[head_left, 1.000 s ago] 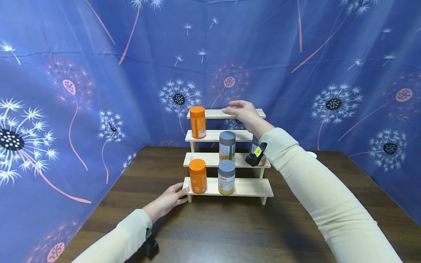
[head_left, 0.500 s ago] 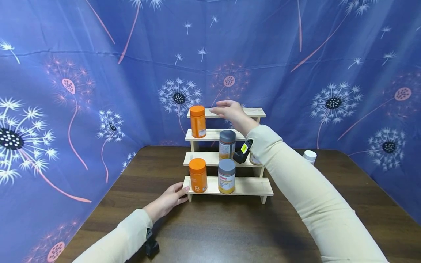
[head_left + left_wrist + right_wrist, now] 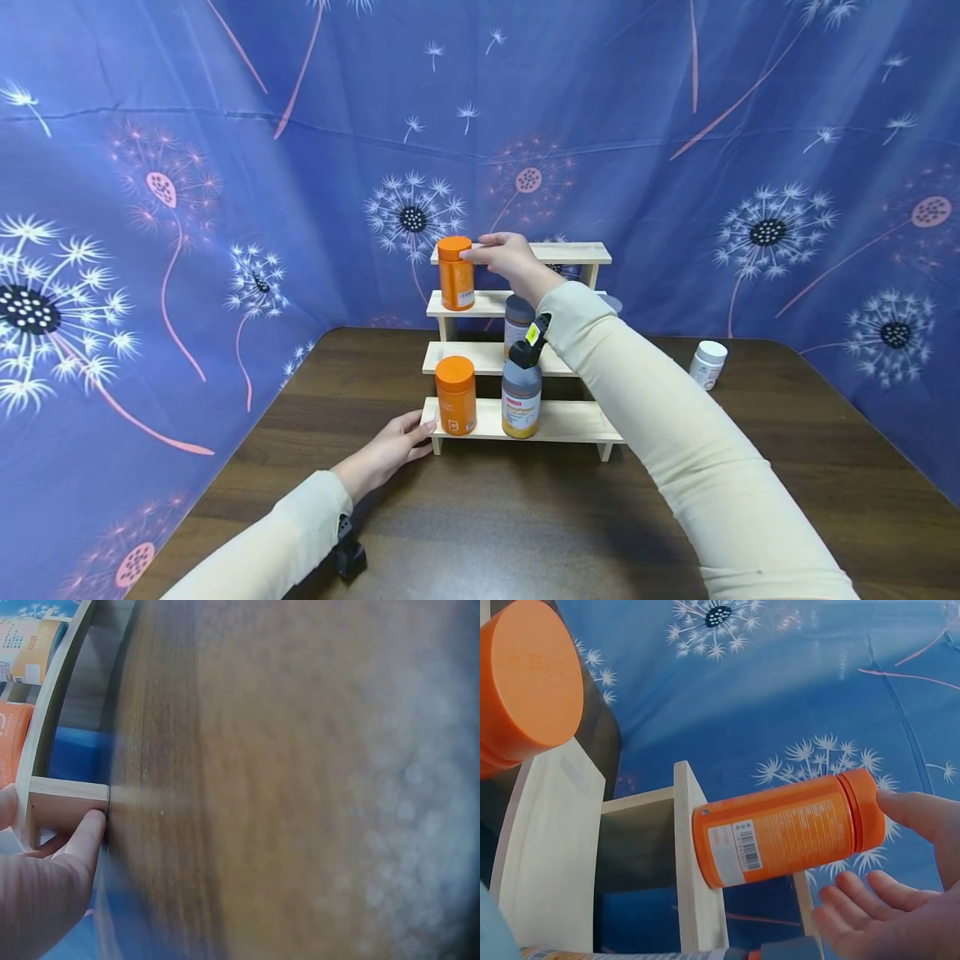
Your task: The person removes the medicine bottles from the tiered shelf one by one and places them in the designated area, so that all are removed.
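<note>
Nearest, on the brown table [image 3: 450, 517], the left hand [image 3: 388, 454] grips the left end of the lowest shelf of a 4-tier wooden rack [image 3: 573, 422], thumb on top and a finger against the leg. Just right of that hand, on the same shelf, stands the lower orange bottle [image 3: 456, 396], and beside it 1 grey-lidded bottle [image 3: 521, 408]. Another grey-lidded bottle [image 3: 516, 321] stands 1 tier higher, below the right hand [image 3: 510, 260] and partly hidden by its wrist. That hand is spread loosely, fingers a little bent, holding nothing; its thumb is at the lid of the upper orange bottle [image 3: 457, 279], upright on tier 3 to its left; contact is hard to tell. Right of the right forearm stands a white bottle [image 3: 707, 365]; beyond both hands hangs a blue dandelion-patterned cloth [image 3: 600, 100].
</note>
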The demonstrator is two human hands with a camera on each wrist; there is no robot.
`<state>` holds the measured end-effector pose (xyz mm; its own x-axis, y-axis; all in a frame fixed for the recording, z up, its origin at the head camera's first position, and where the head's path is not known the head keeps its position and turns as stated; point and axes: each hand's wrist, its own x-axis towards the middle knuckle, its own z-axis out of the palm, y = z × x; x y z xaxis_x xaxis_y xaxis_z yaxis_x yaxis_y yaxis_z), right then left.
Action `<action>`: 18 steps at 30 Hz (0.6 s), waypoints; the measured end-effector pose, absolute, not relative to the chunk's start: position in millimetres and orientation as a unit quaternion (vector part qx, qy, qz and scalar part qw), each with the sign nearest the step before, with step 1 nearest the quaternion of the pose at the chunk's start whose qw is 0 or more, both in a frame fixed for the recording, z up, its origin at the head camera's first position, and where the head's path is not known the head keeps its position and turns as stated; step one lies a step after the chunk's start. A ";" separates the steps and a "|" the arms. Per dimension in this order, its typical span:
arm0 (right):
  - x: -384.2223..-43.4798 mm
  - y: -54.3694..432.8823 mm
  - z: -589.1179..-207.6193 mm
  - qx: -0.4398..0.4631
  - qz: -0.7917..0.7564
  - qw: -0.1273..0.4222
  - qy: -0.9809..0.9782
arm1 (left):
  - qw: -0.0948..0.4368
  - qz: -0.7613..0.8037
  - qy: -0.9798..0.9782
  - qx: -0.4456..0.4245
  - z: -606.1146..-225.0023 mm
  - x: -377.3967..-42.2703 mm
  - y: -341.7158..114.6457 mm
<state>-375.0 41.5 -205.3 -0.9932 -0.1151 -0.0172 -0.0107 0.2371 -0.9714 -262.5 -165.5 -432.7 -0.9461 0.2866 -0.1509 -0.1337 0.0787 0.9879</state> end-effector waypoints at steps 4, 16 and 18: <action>-376.0 35.6 -202.8 -0.034 -0.605 0.045 0.794 | 0.157 0.676 0.717 0.063 -433.6 -263.2 -167.5; -378.4 17.7 -202.3 -0.033 -0.607 0.039 0.793 | 0.155 0.673 0.721 0.056 -434.7 -263.5 -165.0; -379.9 14.9 -203.6 -0.026 -0.600 0.034 0.799 | 0.153 0.672 0.722 0.058 -434.8 -263.3 -165.2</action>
